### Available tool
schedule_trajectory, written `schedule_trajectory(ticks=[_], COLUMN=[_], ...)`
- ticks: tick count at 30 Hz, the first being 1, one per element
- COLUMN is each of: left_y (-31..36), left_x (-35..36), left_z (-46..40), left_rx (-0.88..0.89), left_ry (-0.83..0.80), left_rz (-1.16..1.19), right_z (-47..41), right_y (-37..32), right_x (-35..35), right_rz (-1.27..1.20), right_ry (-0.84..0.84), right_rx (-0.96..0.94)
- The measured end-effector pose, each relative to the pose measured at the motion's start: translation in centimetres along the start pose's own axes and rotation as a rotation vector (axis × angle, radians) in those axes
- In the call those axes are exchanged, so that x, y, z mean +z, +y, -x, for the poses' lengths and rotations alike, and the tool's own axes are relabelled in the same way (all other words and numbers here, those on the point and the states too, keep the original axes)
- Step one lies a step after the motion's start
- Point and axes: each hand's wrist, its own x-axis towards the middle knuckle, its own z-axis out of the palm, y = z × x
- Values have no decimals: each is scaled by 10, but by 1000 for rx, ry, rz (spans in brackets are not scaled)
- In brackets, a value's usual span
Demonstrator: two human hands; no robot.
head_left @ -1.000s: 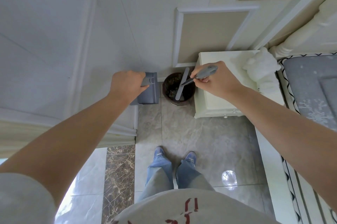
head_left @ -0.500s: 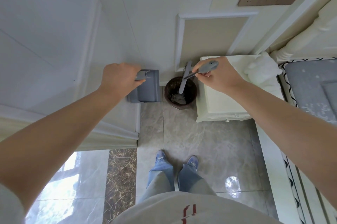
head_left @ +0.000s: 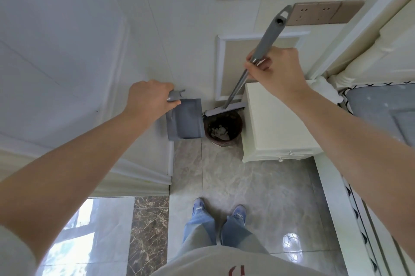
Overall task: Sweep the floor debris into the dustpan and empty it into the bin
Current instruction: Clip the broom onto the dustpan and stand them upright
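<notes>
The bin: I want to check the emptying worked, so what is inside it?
Inside the bin lies a pale clump of debris on a dark bottom. The broom head crosses its far rim and hides that part of the inside.

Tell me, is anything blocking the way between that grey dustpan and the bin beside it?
Nothing visible blocks it. The dustpan, held by the left hand, hangs right beside the open bin. The broom, gripped by the right hand, sits across the bin's far rim only.
</notes>
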Motion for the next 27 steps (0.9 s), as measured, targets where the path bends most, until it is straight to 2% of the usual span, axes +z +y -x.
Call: schedule_trajectory(ticks=[4,7,11,18,23,27], left_y=[2,1,1,-3,-7,-9], left_x=[2,3,2,2,6,10], left_z=[3,4,6,11,14,9], left_rx=[0,-15,-35,-36,-23,-34], left_ry=[-18,-36,-51,-40,-33,-38], left_rz=[9,23,28,28,27,32], right_z=[-2,-5,-5,-6,-4,5], right_y=[-9,-13,-21,-28,-23,-12], right_x=[-3,-4,0,11,15,16], right_rz=[-79,-97,-12,47,77,129], right_ry=[52,30,-50,-67,-155,-302], right_rx=[14,13,-63,-87,-73,-85])
